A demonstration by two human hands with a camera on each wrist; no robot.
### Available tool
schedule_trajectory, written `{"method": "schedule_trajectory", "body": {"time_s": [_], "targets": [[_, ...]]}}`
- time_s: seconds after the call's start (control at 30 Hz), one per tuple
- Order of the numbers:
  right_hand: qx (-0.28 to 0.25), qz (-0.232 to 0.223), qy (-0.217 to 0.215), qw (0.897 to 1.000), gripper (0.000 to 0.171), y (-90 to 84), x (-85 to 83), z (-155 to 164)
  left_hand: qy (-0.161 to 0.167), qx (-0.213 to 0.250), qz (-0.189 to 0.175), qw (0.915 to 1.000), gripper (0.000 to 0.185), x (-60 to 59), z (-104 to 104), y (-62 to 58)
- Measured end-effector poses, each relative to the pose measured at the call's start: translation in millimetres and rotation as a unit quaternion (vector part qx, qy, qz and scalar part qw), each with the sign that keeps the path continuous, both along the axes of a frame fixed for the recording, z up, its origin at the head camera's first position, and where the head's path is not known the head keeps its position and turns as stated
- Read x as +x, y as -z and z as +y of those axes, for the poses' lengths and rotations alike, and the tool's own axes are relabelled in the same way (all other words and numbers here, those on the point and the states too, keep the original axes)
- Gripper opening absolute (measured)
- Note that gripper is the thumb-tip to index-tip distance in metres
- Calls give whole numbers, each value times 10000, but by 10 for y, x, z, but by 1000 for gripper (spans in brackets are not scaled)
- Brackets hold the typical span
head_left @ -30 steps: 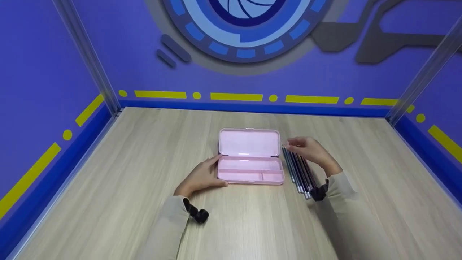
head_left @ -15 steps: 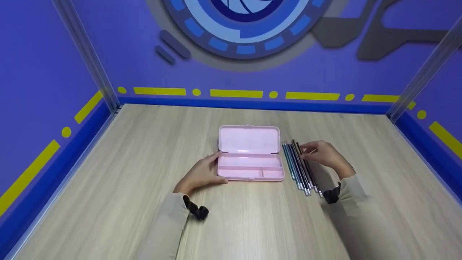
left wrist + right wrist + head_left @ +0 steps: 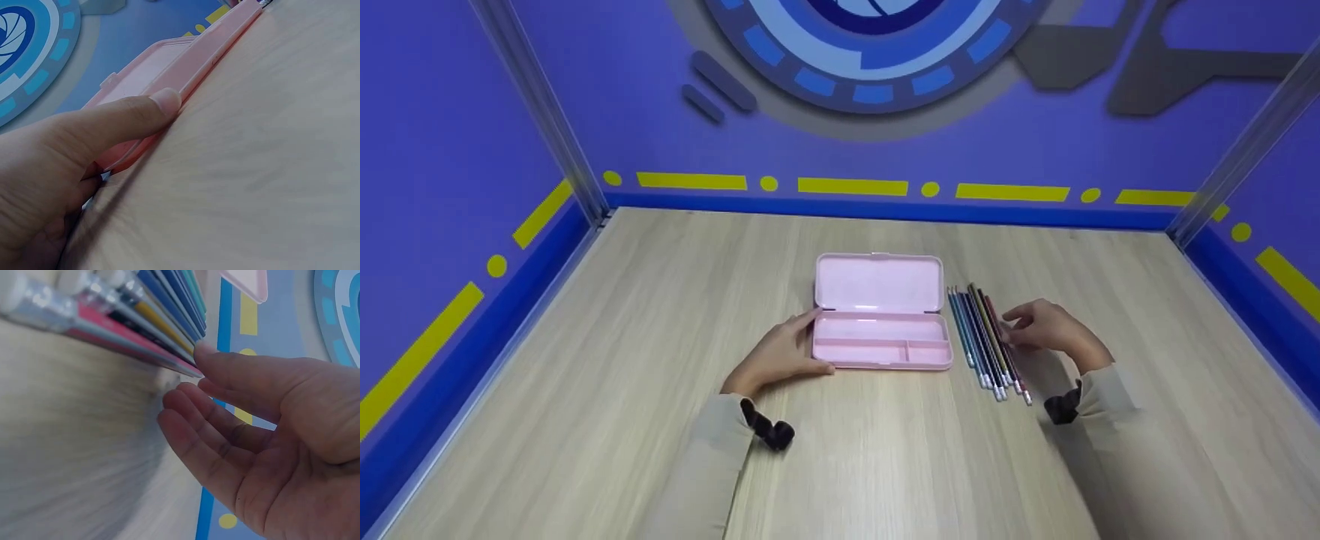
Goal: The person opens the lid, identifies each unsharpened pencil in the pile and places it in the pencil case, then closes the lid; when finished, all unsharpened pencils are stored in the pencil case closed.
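Holding pink case (image 3: pixel 877 330), left hand (image 3: pixel 774 354) spread

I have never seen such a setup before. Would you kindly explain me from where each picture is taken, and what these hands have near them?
There is no machine here: these are a person's own bare hands. The wide picture comes from a camera worn on the head, looking forward and down. The two closer ones come from the left wrist camera and right wrist camera.

On the table lie an open pink case with compartments and, beside it, a row of pencils. The left hand grips the left end of the case. The right hand is beside the pencils, fingers loosely bent, holding none.
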State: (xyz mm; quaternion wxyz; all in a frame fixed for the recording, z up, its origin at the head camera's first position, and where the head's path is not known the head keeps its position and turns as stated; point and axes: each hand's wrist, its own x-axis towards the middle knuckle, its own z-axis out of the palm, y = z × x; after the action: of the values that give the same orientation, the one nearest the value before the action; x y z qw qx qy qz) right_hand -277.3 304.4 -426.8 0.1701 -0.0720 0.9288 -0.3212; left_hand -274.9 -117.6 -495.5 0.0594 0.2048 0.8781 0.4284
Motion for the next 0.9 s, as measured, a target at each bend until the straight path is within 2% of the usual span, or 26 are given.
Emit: {"method": "schedule_trajectory", "body": {"time_s": [0.13, 0.37, 0.63, 0.9], "targets": [[49, -138, 47, 9999, 51, 25, 8, 10, -26, 9, -56, 10000, 104, 4, 5, -6], [198, -76, 54, 9998, 47, 50, -3, 28, -50, -39, -150, 9999, 106, 2, 12, -13], [166, 34, 342, 9993, 45, 77, -31, 18, 3, -93, -82, 9999, 106, -8, 2, -26], [157, 116, 629, 9978, 45, 121, -14, -22, 10, -36, -21, 10000, 106, -9, 2, 16]]}}
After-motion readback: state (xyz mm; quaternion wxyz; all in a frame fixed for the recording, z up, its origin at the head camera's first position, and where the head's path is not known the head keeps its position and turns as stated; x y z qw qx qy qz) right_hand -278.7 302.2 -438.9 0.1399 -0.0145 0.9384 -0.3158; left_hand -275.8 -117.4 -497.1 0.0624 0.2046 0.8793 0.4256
